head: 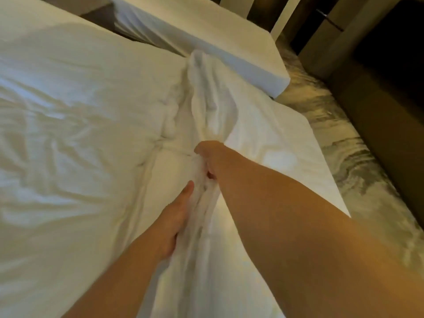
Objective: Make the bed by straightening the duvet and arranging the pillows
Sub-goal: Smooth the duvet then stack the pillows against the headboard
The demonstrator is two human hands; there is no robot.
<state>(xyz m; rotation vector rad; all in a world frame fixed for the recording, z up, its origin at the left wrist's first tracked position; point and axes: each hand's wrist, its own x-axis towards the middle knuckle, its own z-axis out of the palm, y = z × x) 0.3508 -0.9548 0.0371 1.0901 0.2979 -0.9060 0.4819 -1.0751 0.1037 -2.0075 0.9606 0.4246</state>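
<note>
Gripping bunched duvet fold: right hand (207, 157) curled round it at frame centre, left hand (175, 222) just below, fingers tucked into cloth. Duvet (80, 134) lies rumpled across left half. Likely soft, light, floppy; best held along edge, hands apart.

This is a bedroom, and by its look a hotel twin room. A wide bed (275, 125) dressed all in white fills most of the view, with a rumpled white duvet (80, 115) spread over it. Just beside it, across a narrow dark gap, stands a second bed (206, 33) in the same plain white linen, square at the corner. The carpet (344, 138) has a swirling grey and cream pattern. A low brown unit (378, 125) runs along the right, and pale and dark upright panels (282, 14) line the far wall. The light is warm and dim.
</note>
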